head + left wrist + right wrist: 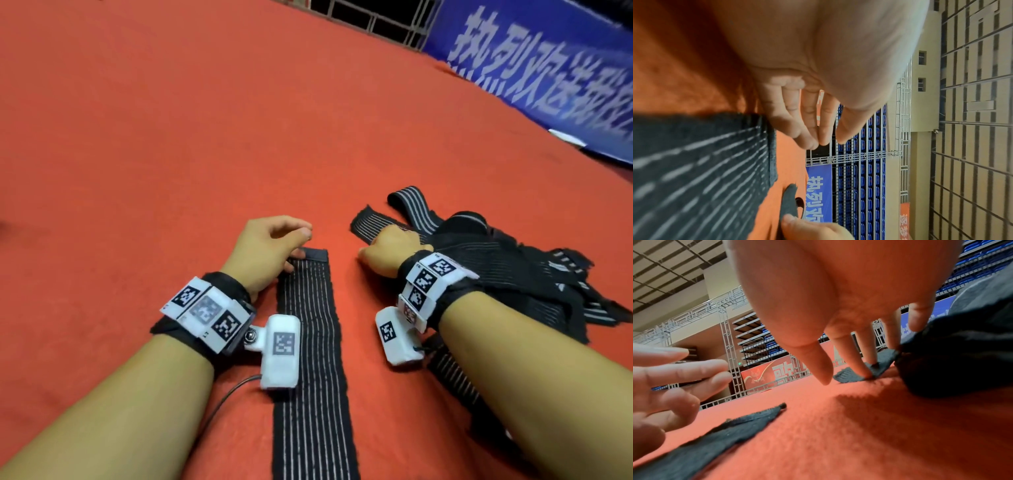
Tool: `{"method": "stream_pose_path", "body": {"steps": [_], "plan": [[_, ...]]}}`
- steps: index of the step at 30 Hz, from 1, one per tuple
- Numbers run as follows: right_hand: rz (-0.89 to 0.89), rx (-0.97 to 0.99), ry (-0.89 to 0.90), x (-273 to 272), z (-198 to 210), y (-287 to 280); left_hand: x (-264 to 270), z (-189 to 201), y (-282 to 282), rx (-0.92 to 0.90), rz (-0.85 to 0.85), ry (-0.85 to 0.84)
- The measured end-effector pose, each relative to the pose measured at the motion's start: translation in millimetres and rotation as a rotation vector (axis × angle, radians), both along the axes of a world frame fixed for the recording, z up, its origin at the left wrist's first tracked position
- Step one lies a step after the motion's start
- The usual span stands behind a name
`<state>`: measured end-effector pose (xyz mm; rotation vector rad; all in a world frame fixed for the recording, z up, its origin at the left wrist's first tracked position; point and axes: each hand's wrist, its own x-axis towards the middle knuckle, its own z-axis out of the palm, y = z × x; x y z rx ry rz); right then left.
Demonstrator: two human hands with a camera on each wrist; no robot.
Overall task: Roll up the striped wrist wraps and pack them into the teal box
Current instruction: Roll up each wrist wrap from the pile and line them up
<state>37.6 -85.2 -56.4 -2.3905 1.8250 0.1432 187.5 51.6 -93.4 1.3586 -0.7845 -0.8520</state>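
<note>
A black wrap with thin white stripes (308, 359) lies flat on the red carpet, running away from me; it also shows in the left wrist view (694, 170) and the right wrist view (725, 434). My left hand (270, 240) hovers at its far end with relaxed fingers (813, 133), gripping nothing. To the right lies a tangled pile of several striped wraps (507, 274). My right hand (390, 246) reaches into its left edge, its straight fingers (859, 353) pressing down on one wrap's end (851, 377). No teal box is in view.
Red carpet (171, 137) covers the floor all around. A blue banner with white characters (548, 68) stands at the far right, with a metal fence (370, 17) behind it. A thin cable (233, 390) trails from my left wrist camera.
</note>
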Motion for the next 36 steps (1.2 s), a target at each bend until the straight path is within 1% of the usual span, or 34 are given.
{"method": "stream_pose_path", "body": {"steps": [2,7,9,11,13,14,16,17,19,21,23,25,26,29,32,34,36], "plan": [[0.023,-0.006,0.016,-3,-1,2,-1,0,0,-0.007,0.008,0.017],[0.078,-0.146,0.03,-11,-2,6,-4,-2,-1,-0.034,0.005,0.033],[0.09,-0.114,0.094,-14,-2,6,-4,-3,-2,-0.033,0.006,0.037],[0.078,-0.033,0.153,-18,-2,5,-4,-3,-2,-0.026,0.018,0.05],[0.064,0.001,0.153,-21,-4,6,-4,-3,-2,-0.031,0.025,0.062],[0.061,-0.029,0.125,-22,-4,7,-4,-3,-2,-0.036,0.022,0.06],[0.08,-0.184,0.013,-20,1,16,-5,-3,-3,-0.039,0.01,0.047],[0.11,-0.274,-0.077,-18,6,23,-5,-4,-3,-0.038,0.007,0.045],[0.173,-0.365,-0.291,-12,19,36,-6,-4,-3,-0.037,0.015,0.039],[0.211,-0.348,-0.492,-7,31,48,-6,-3,-2,-0.04,0.018,0.011],[0.261,-0.303,-0.647,-3,37,57,-7,-2,-1,-0.056,-0.008,-0.006],[0.323,-0.221,-0.754,-1,42,65,-8,0,1,-0.105,-0.058,0.005],[0.357,-0.183,-0.771,-2,43,67,-8,0,2,-0.134,-0.087,0.007],[0.419,-0.131,-0.703,-5,42,70,-11,3,5,-0.192,-0.151,0.005],[0.381,-0.077,-0.613,-18,34,67,-9,2,4,-0.191,-0.092,0.008],[0.313,-0.057,-0.459,-31,25,62,-6,1,2,-0.178,-0.03,0.059],[0.217,-0.025,-0.266,-47,13,53,-3,-1,0,-0.194,0.02,0.149]]}}
